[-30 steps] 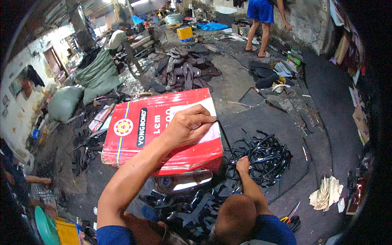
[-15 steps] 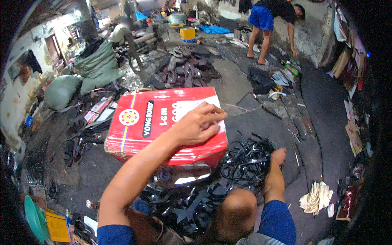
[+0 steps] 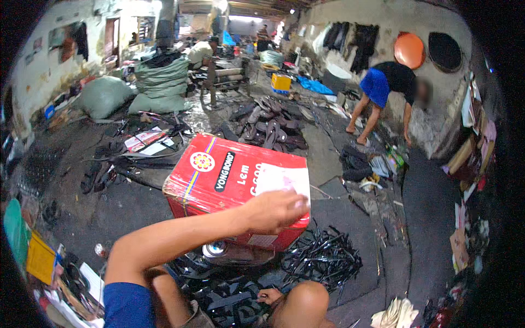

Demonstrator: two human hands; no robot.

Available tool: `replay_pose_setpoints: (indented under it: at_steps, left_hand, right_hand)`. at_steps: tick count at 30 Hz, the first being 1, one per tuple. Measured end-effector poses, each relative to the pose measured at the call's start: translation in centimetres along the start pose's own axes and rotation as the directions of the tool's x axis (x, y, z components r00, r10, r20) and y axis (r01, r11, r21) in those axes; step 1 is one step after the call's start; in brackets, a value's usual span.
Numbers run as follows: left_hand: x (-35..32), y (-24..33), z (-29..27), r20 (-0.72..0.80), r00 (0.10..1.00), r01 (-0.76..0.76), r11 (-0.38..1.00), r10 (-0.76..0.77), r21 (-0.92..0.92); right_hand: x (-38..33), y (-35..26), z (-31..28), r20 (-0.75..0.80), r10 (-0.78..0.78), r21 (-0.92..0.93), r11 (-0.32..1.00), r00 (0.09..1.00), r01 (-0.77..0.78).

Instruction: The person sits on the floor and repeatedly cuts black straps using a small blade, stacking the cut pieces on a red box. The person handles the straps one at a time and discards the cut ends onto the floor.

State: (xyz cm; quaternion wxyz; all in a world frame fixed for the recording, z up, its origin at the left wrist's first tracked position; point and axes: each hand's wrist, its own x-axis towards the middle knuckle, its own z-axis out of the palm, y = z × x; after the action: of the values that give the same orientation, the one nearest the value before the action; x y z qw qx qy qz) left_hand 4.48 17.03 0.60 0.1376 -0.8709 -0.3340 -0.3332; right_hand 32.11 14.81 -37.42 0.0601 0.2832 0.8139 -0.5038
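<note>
Black strips (image 3: 322,258) litter dark floor (image 3: 136,205); walls (image 3: 33,76) stained.

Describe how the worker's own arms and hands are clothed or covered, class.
The left arm has a plain dark blue short sleeve ending above the elbow, and no watch or bracelet shows. The left hand and right hand are both bare, without gloves. The right sleeve is out of sight.
</note>
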Motion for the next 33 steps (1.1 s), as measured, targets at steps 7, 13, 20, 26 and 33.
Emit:
replay_pose_setpoints:
  at_steps: [7, 13, 20, 26, 33]
  left_hand:
    - [-4.3, 11.8, -4.6, 0.622, 0.769, 0.297, 0.944, -0.148, -0.143]
    - [-6.1, 9.9, -1.8, 0.462, 0.777, 0.630, 0.517, -0.428, -0.579]
    - [-5.3, 7.3, -5.9, 0.378, 0.737, 0.639, 0.395, -0.561, -0.660]
    - [-7.0, 6.8, -9.8, 0.525, 0.661, 0.744, 0.381, -0.536, -0.549]
    - [-7.6, 8.6, -9.7, 0.515, 0.802, 0.570, 0.647, -0.303, -0.506]
  right_hand:
    - [-4.5, -13.9, -13.2, 0.202, 0.001, -0.170, 0.985, 0.979, 0.034]
    - [-9.5, -31.4, -20.7, 0.242, -0.374, -0.097, 0.909, 0.895, 0.406]
    - [-11.7, -36.6, -22.1, -0.225, -0.186, 0.327, 0.910, 0.956, 0.254]
    - [-10.8, -35.0, -22.6, -0.313, -0.425, 0.065, 0.883, 0.850, 0.465]
    - [-11.3, -38.0, -21.1, -0.070, -0.371, 0.151, 0.914, 0.926, 0.377]
